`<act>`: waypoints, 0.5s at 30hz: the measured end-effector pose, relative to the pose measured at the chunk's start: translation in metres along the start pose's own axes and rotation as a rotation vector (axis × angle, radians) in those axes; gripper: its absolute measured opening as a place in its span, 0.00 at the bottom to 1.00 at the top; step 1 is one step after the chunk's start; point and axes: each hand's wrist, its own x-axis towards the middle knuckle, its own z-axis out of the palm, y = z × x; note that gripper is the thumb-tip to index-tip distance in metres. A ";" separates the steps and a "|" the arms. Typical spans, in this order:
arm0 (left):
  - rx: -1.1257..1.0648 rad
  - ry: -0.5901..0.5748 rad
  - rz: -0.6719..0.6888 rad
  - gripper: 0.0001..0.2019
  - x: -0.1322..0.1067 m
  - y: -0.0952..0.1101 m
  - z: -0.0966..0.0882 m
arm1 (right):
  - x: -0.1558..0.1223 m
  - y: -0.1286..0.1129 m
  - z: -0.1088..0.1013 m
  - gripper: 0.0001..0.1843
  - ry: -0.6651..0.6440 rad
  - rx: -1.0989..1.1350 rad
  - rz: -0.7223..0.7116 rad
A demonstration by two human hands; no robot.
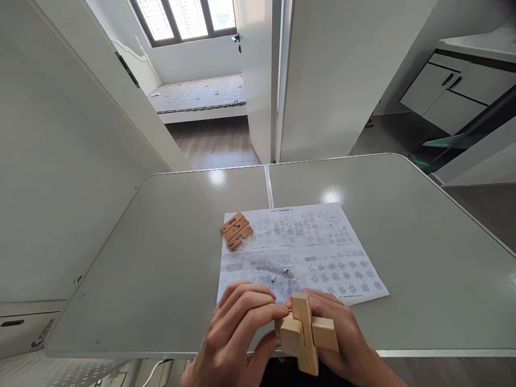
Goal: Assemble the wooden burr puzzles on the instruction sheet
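A pale wooden interlocking puzzle (306,332), with flat pieces crossed into a cross shape, is held over the near edge of the table. My right hand (346,344) cups it from behind and below, fingers wrapped round it. My left hand (236,333) pinches its left side with fingertips pressed together. Three loose flat notched wooden pieces (236,230) lie side by side on the top left corner of a printed instruction sheet (322,252), well beyond both hands.
The grey folding table (423,252) has a seam down its middle and rounded far corners. Past it stand a white wall, an open doorway to a room with a bed, and cabinets at the right. A white shelf sits low on the left.
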 end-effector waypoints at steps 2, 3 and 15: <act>-0.016 -0.032 -0.054 0.21 -0.002 0.001 -0.004 | 0.002 -0.001 0.001 0.09 0.000 0.027 0.021; -0.037 -0.049 -0.080 0.23 -0.003 0.002 -0.006 | 0.003 -0.002 0.001 0.09 -0.002 0.039 0.028; 0.018 -0.178 -0.095 0.41 0.014 0.006 -0.002 | -0.004 0.002 0.009 0.13 -0.041 0.064 -0.023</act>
